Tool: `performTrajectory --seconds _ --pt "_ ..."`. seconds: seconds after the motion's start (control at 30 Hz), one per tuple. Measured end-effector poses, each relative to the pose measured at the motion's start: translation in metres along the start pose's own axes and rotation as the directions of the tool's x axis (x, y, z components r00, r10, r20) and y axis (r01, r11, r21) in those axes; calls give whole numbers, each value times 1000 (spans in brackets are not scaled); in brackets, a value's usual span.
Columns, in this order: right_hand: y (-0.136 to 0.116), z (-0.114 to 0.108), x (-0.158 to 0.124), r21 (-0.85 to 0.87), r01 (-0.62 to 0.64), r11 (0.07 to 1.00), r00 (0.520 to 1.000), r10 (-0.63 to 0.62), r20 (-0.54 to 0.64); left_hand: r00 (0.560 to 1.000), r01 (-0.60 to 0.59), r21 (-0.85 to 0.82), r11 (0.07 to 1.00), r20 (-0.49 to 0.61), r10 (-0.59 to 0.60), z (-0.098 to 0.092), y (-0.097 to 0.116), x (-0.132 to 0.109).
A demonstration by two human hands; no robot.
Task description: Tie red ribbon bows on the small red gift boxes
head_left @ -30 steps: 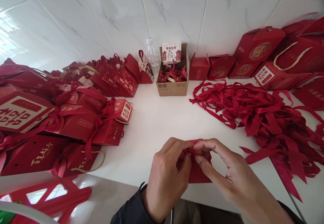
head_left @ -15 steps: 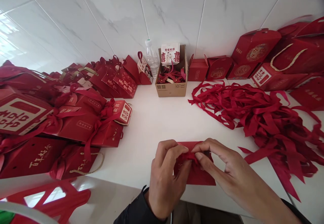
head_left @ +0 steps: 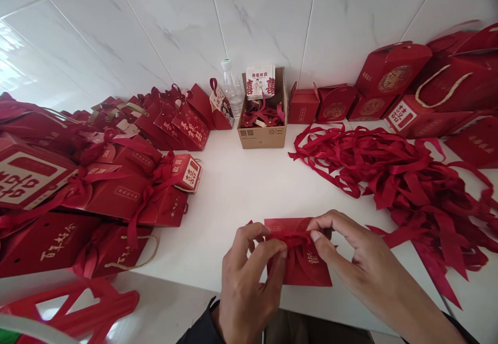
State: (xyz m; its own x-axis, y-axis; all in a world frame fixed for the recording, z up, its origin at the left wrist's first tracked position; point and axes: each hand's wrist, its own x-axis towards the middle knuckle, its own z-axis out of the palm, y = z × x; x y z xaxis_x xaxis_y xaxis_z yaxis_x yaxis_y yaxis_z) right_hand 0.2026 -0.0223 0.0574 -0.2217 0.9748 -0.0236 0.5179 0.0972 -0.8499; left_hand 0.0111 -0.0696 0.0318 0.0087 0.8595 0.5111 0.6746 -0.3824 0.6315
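Head: left hand (head_left: 250, 276) and right hand (head_left: 353, 256) pinch ribbon (head_left: 298, 241).

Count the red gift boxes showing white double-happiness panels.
3 visible: a large box at far left, a small box left of centre, a third box at right. More may be hidden.

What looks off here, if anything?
Nothing looks spilled or damaged. The messiest spot is the heap of loose red fabric ribbons at right: tangled, ends splayed outward, while the red cardboard boxes behind it stand along the wall. The flat red card packet in front looks undamaged where visible.
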Motion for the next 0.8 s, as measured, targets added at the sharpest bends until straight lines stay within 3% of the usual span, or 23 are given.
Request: performTrajectory --seconds 0.13,0.37,0.5,0.67,0.8 --pt "1 1 -1 -9 36 999 999 -36 6 996 5 -8 1000 90 -5 -7 9 2" --pt "1 1 0 -27 70 997 997 -69 24 974 152 47 987 162 -157 -6 12 20" --pt "7 -2 2 -66 79 995 997 -77 31 975 170 18 985 142 -170 -9 10 18" --pt "17 -4 4 -119 61 991 995 -71 -76 955 231 51 971 177 -237 -17 5 8" --pt "16 -3 3 -72 64 995 998 -66 -23 964 203 27 979 170 -205 -16 5 8"
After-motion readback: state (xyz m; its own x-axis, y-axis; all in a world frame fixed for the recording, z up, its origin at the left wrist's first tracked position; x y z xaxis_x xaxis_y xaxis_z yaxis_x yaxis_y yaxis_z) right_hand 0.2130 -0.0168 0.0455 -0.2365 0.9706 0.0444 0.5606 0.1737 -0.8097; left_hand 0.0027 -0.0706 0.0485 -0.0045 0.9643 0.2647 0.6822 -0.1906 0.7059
